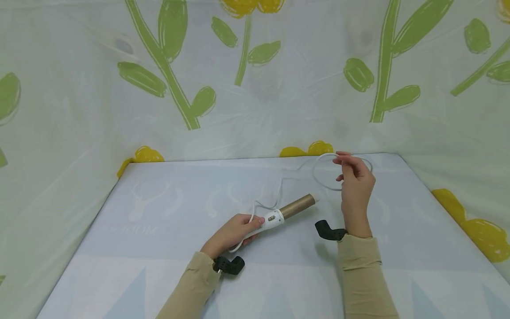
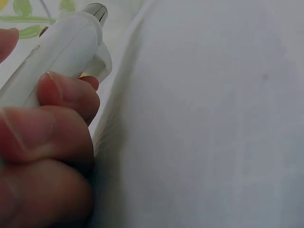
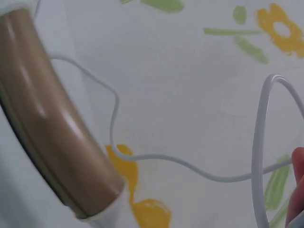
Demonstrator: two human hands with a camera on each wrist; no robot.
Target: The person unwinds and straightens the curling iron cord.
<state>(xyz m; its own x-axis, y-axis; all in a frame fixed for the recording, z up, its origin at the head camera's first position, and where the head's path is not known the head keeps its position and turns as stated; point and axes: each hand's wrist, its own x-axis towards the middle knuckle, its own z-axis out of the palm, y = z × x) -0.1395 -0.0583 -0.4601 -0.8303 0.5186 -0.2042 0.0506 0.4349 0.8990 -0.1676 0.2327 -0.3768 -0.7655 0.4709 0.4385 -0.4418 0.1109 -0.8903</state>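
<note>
A curling iron [image 1: 275, 219] with a white handle and a gold barrel [image 1: 298, 206] slants up to the right over the table. My left hand [image 1: 233, 232] grips its handle; the left wrist view shows the fingers [image 2: 66, 97] curled around the white handle [image 2: 71, 42]. To the right and farther back, my right hand [image 1: 357, 186] holds the white cord [image 1: 313, 172], which hangs in a loop beside the fingers. The right wrist view has the gold barrel close at left and the cord running across to the fingertips at the right edge. The plug is not visible.
A pale patterned cloth covers the table [image 1: 159, 239]. Behind it and along both sides hangs a white curtain [image 1: 279, 110] with green leaves and yellow flowers. Each wrist wears a black camera mount [image 1: 330, 231]. Slack cord also trails near the handle.
</note>
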